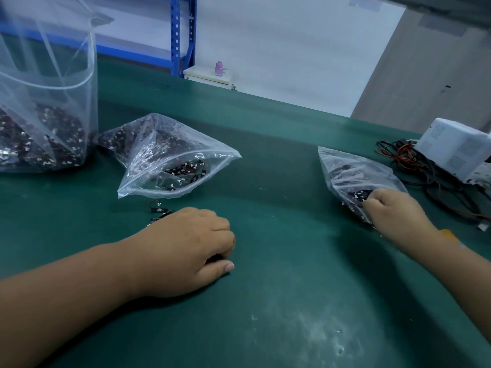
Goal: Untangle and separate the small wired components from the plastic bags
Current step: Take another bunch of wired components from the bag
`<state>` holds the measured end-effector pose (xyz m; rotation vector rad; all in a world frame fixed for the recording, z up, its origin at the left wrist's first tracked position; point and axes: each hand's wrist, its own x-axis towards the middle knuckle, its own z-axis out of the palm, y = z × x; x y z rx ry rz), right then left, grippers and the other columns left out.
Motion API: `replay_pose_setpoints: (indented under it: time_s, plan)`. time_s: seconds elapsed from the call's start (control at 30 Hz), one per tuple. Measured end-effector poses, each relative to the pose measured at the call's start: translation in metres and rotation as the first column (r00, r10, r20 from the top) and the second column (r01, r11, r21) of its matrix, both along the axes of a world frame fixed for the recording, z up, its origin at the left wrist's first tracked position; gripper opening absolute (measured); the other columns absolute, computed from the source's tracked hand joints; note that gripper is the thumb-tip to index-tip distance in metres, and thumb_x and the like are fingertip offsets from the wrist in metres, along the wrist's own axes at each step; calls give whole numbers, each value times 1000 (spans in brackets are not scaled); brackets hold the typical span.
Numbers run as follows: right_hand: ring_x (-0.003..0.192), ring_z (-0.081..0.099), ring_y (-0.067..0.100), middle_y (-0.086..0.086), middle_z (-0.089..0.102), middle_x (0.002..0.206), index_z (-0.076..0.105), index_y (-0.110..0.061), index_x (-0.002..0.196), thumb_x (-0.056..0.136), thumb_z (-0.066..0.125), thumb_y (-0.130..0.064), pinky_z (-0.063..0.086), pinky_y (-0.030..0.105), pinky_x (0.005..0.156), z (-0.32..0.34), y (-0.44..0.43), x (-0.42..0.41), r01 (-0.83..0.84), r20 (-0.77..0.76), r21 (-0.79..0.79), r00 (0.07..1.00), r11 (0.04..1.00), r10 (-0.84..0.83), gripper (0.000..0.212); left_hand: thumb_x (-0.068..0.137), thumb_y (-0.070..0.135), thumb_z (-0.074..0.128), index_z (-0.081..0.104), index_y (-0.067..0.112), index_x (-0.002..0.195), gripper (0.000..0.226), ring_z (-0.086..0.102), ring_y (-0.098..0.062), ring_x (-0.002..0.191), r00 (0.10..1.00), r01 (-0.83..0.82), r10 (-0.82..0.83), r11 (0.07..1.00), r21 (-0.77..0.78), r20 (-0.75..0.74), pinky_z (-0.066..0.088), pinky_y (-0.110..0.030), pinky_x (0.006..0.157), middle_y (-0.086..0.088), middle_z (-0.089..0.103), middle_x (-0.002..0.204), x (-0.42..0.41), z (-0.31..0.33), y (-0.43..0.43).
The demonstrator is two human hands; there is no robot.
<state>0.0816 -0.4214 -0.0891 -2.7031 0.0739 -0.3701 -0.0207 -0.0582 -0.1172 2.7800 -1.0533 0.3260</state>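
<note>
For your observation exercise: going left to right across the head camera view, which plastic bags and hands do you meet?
Tall bag → middle zip bag → left hand → right bag → right hand.

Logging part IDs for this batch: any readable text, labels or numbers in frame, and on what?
No text can be read.
white device: grey patches that may be labels or vents, too blurred to tell.
middle plastic bag: no print visible.
small wired components by the left hand: white specks, too small to read.
</note>
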Motion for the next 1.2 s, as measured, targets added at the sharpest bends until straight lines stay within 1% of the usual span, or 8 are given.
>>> replay_pose_setpoints:
  time_s: [0.2, 0.37, 0.43, 0.5, 0.57, 0.7, 0.83, 1.2]
  plan:
    - [46, 30, 18, 8, 35, 55, 46, -15, 63, 92, 50, -10, 28, 23, 45, 15, -3, 13, 9, -148, 535, 985, 845, 84, 30, 93, 53, 45, 51, 31, 82, 25, 44, -9, 77, 1000, 5, -5, 1000, -13, 7, 47, -33, 76, 14, 50, 83, 1, -1, 0]
    - [39, 16, 13, 3, 23, 54, 30, -20, 68, 94, 43, -11, 17, 17, 40, 28, -1, 17, 4, -139, 858, 965, 514, 224, 30, 93, 52, 46, 52, 31, 82, 24, 45, -9, 75, 1000, 6, -6, 1000, -16, 17, 47, -33, 75, 14, 49, 82, 1, -1, 1]
    - [41, 22, 15, 4, 29, 54, 34, -15, 64, 93, 46, -10, 21, 21, 43, 26, 1, 18, -13, -124, 732, 980, 681, 153, 32, 93, 52, 46, 52, 32, 82, 24, 45, -9, 76, 1000, 5, -5, 1000, -18, 15, 47, -33, 75, 15, 49, 82, 1, -1, 1]
    - [45, 36, 22, 3, 46, 54, 44, -7, 62, 91, 51, -12, 33, 28, 47, 20, -1, 18, -77, -1, 205, 997, 976, 79, 30, 93, 52, 46, 51, 32, 82, 24, 45, -8, 76, 1000, 5, -4, 1000, -14, 19, 47, -32, 75, 15, 49, 82, 1, -1, 1]
    - [54, 47, 24, 2, 53, 58, 49, -13, 64, 90, 53, -17, 43, 35, 54, 12, -5, 20, -92, 111, -243, 986, 966, 122, 26, 93, 53, 46, 51, 32, 82, 24, 44, -8, 76, 1000, 4, -4, 1000, -10, 18, 47, -32, 75, 15, 49, 83, 1, -1, 1]
    - [80, 56, 35, 10, 61, 79, 60, -12, 77, 96, 56, -22, 48, 47, 74, -4, -14, 32, -166, 118, -555, 954, 815, 275, 22, 93, 53, 45, 51, 32, 82, 24, 44, -8, 77, 1000, -4, 4, 1000, 3, 11, 45, -31, 76, 15, 48, 83, 1, -2, 1]
    - [83, 63, 42, 20, 68, 86, 73, -3, 88, 87, 73, -14, 52, 46, 72, -19, -16, 33, -81, 262, -610, 918, 789, 297, 11, 93, 53, 44, 50, 32, 83, 24, 44, -8, 78, 1000, -6, 6, 1000, 9, 8, 45, -31, 77, 15, 48, 84, 1, -2, 1]
    - [53, 50, 35, 11, 50, 60, 53, -7, 62, 94, 56, -16, 40, 39, 48, -29, 7, -3, -129, 370, -612, 825, 780, 427, 34, 85, 56, 54, 60, 30, 102, 32, 54, -15, 90, 978, -157, 157, 987, -14, 135, 49, -38, 81, 12, 55, 100, 2, -3, 1]
